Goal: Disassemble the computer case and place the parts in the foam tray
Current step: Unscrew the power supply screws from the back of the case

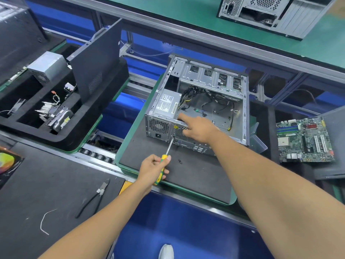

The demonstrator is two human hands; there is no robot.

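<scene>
my left hand (152, 168) is curled round the yellow-and-green handle of a screwdriver (164, 161), thumb laid along the top, and the shaft runs up so that its tip meets the rear panel of the computer case (211, 101) just beside the power supply (165, 113). my right hand (199, 128) reaches over the case's rear edge with the forefinger stretched out and touching the frame next to the power supply; i see the other fingers folded under, holding nothing.

the case lies on its side, open face up, on a dark mat (186, 176) set on a green-edged pallet. inside it i see loose cables (209, 101) and bare metal floor. a small black screw (180, 161) lies on the mat near the screwdriver.

to the left sits the foam tray (61, 135), holding a second power supply (46, 67), a heatsink (46, 110), a drive and a side panel (97, 66) standing upright. to the right a motherboard (304, 141) lies flat. on the near worktop (37, 184) lie cutters (95, 197) and a white cable tie (45, 221).
</scene>
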